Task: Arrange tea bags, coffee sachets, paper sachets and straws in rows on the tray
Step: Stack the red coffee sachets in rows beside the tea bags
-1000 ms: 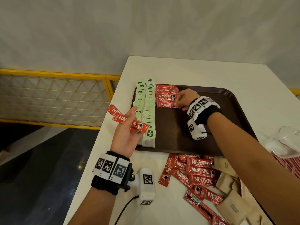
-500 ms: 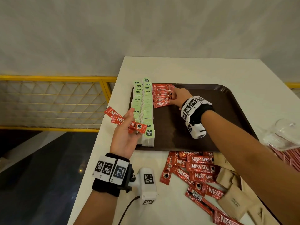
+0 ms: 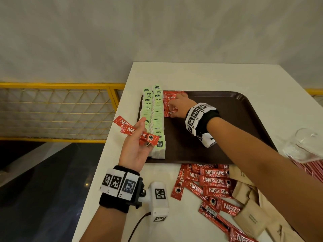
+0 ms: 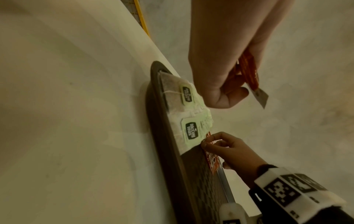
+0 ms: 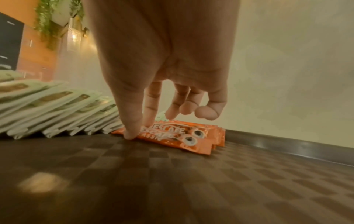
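A dark brown tray (image 3: pixel 227 130) lies on the white table (image 3: pixel 201 75). Two rows of green-tagged tea bags (image 3: pixel 154 119) run down its left side. Beside them, at the far end, lies a short row of red coffee sachets (image 3: pixel 172 102). My right hand (image 3: pixel 180 105) rests on that row, thumb and fingertips (image 5: pixel 132 133) pressing the nearest sachets (image 5: pixel 172 134). My left hand (image 3: pixel 138 145) hovers over the tray's left edge, holding a few red coffee sachets (image 3: pixel 132 131) between thumb and fingers (image 4: pixel 226 84).
Loose red coffee sachets (image 3: pixel 213 186) and brown paper sachets (image 3: pixel 251 215) lie on the table in front of the tray. A clear plastic bag (image 3: pixel 304 147) with red-wrapped straws sits at the right. A yellow railing (image 3: pixel 61 110) runs left of the table.
My right hand has slid left and further back over the coffee sachet row, pushing it toward the tea bags. The left hand has kept its sachets and barely moved.
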Tool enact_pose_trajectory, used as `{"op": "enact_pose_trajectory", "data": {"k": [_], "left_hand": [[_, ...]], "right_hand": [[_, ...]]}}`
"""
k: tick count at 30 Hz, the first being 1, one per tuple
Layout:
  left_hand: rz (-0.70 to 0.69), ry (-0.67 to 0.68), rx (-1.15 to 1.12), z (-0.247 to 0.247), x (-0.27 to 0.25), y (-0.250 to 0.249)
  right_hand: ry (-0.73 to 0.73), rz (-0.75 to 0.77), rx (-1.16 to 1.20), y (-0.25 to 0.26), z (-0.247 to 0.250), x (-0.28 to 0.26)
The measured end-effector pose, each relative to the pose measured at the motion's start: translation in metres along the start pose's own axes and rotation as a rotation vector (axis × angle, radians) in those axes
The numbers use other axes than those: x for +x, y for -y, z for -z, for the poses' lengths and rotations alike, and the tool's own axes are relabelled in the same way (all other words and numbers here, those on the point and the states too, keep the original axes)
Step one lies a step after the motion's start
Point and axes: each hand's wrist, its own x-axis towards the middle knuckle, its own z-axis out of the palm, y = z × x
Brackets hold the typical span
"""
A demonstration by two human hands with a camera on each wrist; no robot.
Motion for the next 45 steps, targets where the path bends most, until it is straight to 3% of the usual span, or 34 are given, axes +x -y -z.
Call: {"op": "enact_pose_trajectory", "data": {"k": [5,14,45], "left_hand": [[-0.05,0.01,0.01,0.003,-0.005,-0.007],[-0.026,-0.009,0.011,0.007,-0.007,-0.009],[0.011,-0.069,-0.048,-0.002,-0.006,-0.005]], "right_hand": [[-0.018,-0.014,-0.017,0.007,0.004,0.008],[0.008,-0.035,-0.051,0.006,0.011,0.007],[-0.1,-0.139,-0.014,-0.005,0.003,0.006]]}}
